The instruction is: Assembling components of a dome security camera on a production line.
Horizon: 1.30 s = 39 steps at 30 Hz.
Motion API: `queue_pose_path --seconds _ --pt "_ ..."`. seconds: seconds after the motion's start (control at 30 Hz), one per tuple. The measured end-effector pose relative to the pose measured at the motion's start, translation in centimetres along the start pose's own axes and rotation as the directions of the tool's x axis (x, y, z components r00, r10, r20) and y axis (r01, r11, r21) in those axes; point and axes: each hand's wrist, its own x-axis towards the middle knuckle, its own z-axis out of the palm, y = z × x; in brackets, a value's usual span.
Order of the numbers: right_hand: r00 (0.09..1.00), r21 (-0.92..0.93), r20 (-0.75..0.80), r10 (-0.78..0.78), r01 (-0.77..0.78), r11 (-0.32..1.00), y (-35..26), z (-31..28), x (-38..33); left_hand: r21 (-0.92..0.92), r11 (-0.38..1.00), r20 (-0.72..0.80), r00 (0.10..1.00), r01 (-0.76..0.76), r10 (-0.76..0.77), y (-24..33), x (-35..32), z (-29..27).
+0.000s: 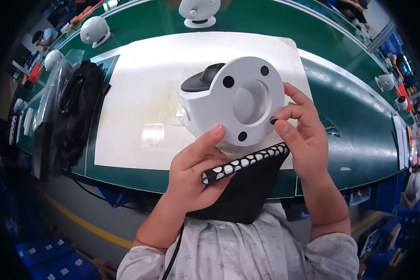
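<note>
Between the hands, a white device (207, 109), probably stiff, light and slick though its far side is hidden, is best held by its rim (276, 86); the half-curled left hand (191, 175) thumbs it, gripping a dotted sheet (245, 163), while the nearly closed right hand (309, 135) pinches a black pad (273, 120).
</note>
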Motion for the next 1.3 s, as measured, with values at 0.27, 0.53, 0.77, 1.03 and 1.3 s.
queue_pose_path --seconds 0.27,0.53,0.77,1.03,1.3 --pt "0.954 -0.421 0.039 -0.298 0.286 0.861 -0.6 -0.4 0.0 -0.002 1.000 -0.005 1.000 0.002 -0.002 0.0 -0.2 -0.2" --pt "0.877 -0.600 0.248 -0.412 0.473 0.645 -0.4 -1.8 0.7 0.009 1.000 -0.009 1.000 0.017 -0.017 -0.2 0.4 -0.1" --pt "0.827 0.412 0.325 0.459 -0.560 0.719 -1.0 -0.6 2.0 -0.106 0.993 -0.068 0.996 0.043 -0.050 0.5 -0.2 -0.9" --pt "0.976 -0.472 -0.217 -0.025 -0.082 0.878 4.2 -5.9 12.1 -0.170 0.958 -0.169 0.950 0.233 -0.261 0.5 -1.5 -3.8" --pt "0.975 -0.989 -0.146 -0.170 -0.143 0.031 18.6 -16.6 19.4 -0.215 0.877 -0.110 0.881 0.430 -0.459 0.3 -0.9 -4.5"
